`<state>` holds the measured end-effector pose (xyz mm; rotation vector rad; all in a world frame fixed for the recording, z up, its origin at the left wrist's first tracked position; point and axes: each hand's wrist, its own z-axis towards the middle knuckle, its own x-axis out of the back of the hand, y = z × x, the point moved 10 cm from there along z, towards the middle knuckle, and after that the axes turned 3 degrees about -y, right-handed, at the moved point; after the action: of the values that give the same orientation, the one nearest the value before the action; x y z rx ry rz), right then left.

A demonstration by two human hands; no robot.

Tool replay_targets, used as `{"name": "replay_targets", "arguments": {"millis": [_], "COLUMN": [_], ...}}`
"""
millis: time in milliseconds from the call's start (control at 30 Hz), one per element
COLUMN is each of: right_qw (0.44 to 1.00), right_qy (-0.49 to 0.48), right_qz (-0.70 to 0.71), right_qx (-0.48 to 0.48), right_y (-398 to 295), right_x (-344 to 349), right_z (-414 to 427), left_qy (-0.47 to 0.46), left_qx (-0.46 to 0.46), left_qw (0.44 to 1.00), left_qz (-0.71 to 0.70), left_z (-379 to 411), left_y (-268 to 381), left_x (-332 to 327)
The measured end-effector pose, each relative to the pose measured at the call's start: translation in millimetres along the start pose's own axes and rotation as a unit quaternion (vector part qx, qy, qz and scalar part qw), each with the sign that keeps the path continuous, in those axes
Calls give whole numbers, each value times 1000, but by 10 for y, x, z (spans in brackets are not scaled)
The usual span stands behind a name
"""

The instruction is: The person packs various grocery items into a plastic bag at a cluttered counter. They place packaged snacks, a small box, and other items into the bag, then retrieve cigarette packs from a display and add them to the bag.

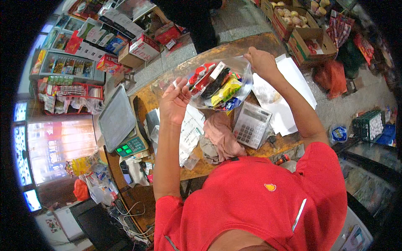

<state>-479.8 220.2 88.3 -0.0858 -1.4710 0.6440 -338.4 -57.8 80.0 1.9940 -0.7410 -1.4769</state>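
Above the wooden table lies a clear plastic bag (pixel 246 91) holding several packets, among them a yellow packet (pixel 227 91), a red packet and a small white box (pixel 217 70). My right hand (pixel 262 61), at the upper right, is closed on the bag's edge. On the other side, my left hand (pixel 176 100) is raised palm up with fingers curled near the bag's left edge; a small white thing shows between its fingertips. Below the bag are a crumpled pink cloth (pixel 221 135) and a calculator (pixel 252 125).
A weighing scale with a metal tray (pixel 117 117) stands at the table's left. White sheets (pixel 292 91) lie at the right, a written paper (pixel 190 131) near my left forearm. Cardboard boxes of produce (pixel 309 47) sit beyond. Part of a person in dark clothing (pixel 198 22) is across the table.
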Motion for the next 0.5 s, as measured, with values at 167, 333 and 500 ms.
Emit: {"name": "replay_targets", "arguments": {"millis": [167, 333, 500], "right_qw": [819, 930, 992], "right_qy": [-103, -114, 114], "right_qz": [539, 349, 7], "right_qx": [-168, 0, 48], "right_y": [247, -196, -260], "right_x": [-561, -520, 163], "right_z": [-86, -85, -195], "left_qy": [-11, -3, 0], "left_qx": [10, 26, 19], "left_qw": [1000, 998, 999], "left_qz": [21, 64, 45], "left_z": [-63, -105, -148], "left_y": [-54, -94, -39], "left_x": [-78, 18, -24]}}
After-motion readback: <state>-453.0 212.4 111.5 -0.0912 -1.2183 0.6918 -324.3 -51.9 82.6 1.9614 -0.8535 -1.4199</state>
